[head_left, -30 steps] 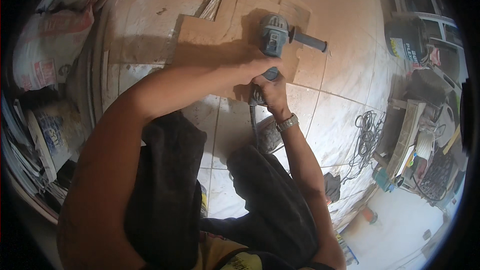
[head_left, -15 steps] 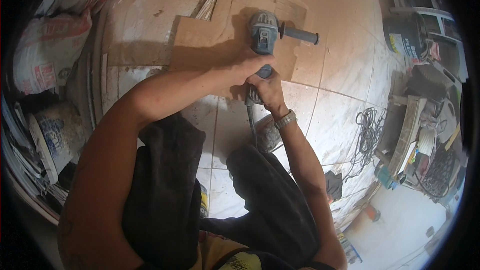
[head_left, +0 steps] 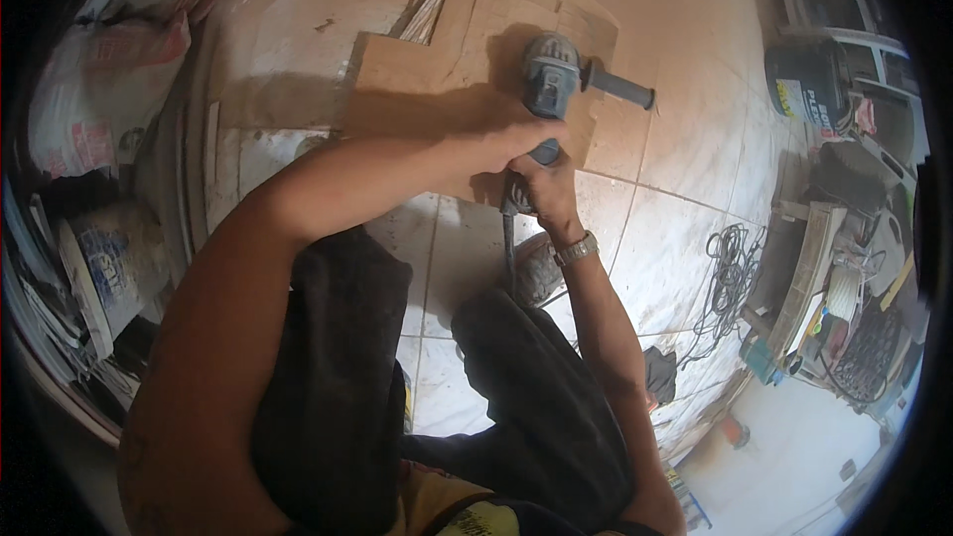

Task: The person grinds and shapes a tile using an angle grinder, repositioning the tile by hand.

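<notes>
An angle grinder (head_left: pixel 549 87) with a blue-grey body is in both my hands, its head pointing away from me over the cardboard sheet (head_left: pixel 397 74). My left hand (head_left: pixel 518 142) is closed round the body behind the head. Just behind it, my right hand (head_left: pixel 549 187) wraps the rear end, where the cord (head_left: pixel 510 238) hangs down. The black side handle (head_left: pixel 622 89) sticks out to the right with no hand on it. Whatever disc the tool carries is hidden beneath its head.
Dusty floor tiles (head_left: pixel 685 154) surround the cardboard. A coiled black cable (head_left: pixel 733 273) lies to the right, before a cluttered shelf (head_left: pixel 809 268) and a black bucket (head_left: pixel 806 79). Sacks (head_left: pixel 119 79) and a dirty white bucket (head_left: pixel 119 263) stand at left. My shoe (head_left: pixel 538 273) is beneath the cord.
Both hands have shifted the grinder to the right and slightly nearer to me over the cardboard. My grip looks the same.
</notes>
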A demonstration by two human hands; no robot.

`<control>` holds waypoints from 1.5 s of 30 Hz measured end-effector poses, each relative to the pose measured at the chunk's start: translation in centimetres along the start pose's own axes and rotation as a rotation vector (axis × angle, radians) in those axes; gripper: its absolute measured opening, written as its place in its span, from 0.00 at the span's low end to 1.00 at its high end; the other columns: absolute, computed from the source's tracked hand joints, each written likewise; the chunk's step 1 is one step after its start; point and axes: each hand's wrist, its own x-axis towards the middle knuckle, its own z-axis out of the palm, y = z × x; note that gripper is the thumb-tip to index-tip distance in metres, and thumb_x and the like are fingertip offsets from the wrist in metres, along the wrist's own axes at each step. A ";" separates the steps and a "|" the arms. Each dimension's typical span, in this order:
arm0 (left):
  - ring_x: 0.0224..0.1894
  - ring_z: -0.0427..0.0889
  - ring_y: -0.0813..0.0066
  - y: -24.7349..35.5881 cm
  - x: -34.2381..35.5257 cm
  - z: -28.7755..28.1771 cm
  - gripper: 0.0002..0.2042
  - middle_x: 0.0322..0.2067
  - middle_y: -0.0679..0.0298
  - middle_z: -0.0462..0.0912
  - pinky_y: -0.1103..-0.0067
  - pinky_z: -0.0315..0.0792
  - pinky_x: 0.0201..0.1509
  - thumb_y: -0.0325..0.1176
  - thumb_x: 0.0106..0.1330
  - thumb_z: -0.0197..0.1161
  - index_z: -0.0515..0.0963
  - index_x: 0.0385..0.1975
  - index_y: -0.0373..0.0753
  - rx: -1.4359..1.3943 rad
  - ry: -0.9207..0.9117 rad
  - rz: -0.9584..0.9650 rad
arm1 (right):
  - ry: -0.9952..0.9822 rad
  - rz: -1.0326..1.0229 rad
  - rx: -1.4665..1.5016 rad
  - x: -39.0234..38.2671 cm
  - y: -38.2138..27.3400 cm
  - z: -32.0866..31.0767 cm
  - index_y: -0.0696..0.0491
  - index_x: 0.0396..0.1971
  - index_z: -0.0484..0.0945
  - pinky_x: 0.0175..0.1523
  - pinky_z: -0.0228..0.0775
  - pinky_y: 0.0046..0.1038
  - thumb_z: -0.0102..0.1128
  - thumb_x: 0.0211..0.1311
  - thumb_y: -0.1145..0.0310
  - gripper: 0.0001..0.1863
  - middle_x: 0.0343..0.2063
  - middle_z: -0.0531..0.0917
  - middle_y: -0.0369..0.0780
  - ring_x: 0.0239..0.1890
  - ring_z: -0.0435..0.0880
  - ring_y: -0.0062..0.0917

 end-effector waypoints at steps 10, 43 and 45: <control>0.42 0.85 0.73 0.6 -3.4 0.7 0.16 0.41 0.64 0.86 0.74 0.77 0.47 0.47 0.66 0.71 0.85 0.43 0.41 -0.044 0.058 -0.037 | -0.020 0.012 -0.004 -1.1 -0.6 0.5 0.60 0.45 0.82 0.40 0.78 0.25 0.72 0.61 0.71 0.14 0.35 0.87 0.37 0.34 0.85 0.21; 0.36 0.84 0.71 0.9 -4.7 1.0 0.18 0.35 0.62 0.85 0.72 0.78 0.38 0.44 0.57 0.75 0.84 0.39 0.36 0.142 0.195 0.005 | 0.013 0.001 -0.038 -1.8 1.3 0.6 0.61 0.45 0.83 0.43 0.78 0.25 0.72 0.60 0.71 0.15 0.37 0.88 0.37 0.36 0.86 0.22; 0.36 0.83 0.71 1.5 -4.6 2.0 0.18 0.34 0.62 0.85 0.72 0.78 0.37 0.43 0.57 0.75 0.84 0.39 0.36 0.218 0.221 0.016 | 0.001 0.000 -0.026 -2.1 1.4 0.4 0.61 0.45 0.83 0.43 0.78 0.25 0.72 0.60 0.70 0.16 0.37 0.88 0.37 0.36 0.86 0.22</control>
